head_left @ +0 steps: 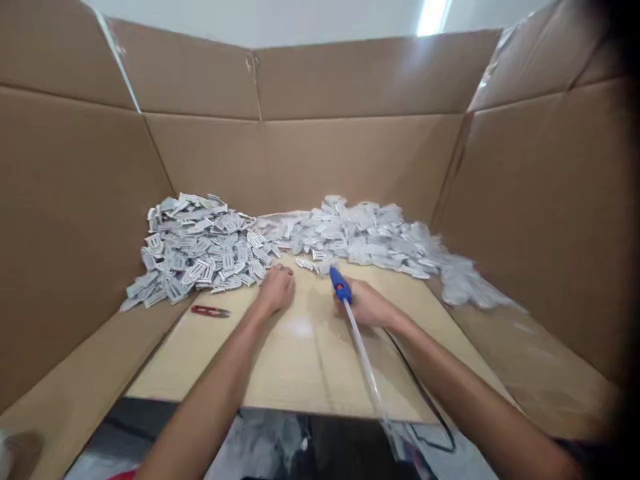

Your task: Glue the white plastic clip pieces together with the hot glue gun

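My right hand is wrapped round a blue hot glue gun with an orange spot on its body. A long translucent glue stick runs from its rear towards me, and its nozzle end faces the piles. My left hand rests on the tabletop by the near edge of a pile of grey-white slotted pieces. Its fingers are curled together, and anything between them is hidden. Several loose slotted pieces lie between the hands and the back of the table.
Red thread snips lie at the left of the wooden tabletop. A heap of translucent whitish pieces spreads along the back right. Tall cardboard walls enclose three sides. A black cord hangs below my right forearm.
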`<state>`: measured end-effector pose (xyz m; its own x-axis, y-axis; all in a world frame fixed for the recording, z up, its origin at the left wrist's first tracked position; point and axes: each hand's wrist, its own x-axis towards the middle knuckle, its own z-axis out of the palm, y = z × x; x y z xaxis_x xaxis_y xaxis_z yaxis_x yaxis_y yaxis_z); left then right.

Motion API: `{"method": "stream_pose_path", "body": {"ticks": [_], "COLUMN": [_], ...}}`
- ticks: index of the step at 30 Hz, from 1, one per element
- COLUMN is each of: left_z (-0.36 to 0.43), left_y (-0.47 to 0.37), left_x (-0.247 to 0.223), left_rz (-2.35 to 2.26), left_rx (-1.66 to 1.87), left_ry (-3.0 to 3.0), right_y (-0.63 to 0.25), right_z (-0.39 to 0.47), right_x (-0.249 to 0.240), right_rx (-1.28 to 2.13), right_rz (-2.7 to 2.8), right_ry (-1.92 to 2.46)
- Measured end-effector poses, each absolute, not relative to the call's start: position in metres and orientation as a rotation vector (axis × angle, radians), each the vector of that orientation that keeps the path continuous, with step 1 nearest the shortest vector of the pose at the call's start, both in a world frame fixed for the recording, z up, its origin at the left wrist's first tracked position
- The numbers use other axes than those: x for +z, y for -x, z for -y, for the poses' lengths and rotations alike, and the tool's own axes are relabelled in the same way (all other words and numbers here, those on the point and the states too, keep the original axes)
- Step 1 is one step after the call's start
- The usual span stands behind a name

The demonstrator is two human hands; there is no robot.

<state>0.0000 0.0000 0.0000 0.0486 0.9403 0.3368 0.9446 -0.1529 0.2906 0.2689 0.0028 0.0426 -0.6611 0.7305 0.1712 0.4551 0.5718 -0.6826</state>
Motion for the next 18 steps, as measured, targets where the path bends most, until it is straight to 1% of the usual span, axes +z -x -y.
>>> {"method": "stream_pose_path", "body": {"ticks": [4,9,14,18], "left_z": [-0.009,-0.016,-0.011,-0.006], "left_y": [-0.009,-0.022,-0.026,-0.024], "left_x": [-0.004,0.003,0.012,0.015], "left_rz": [1.963,2.05,2.041,2.155], "left_rx": [-0.707,-0.561,-0.541,-0.384], "left_ry": [2.379,2.458,2.305,2.259], "right_y": [-0.259,-0.259,-0.27,-0.271], "right_z": [0.003,0.006,0.005,0.008], "right_x": [0.03,0.029,0.033,0.033], "right_rx": [0.789,0.768,0.822,0.735], "right_rz": [2.424,2.454,2.424,2.463], "right_ry": [0.879,0.86,0.869,0.907]}}
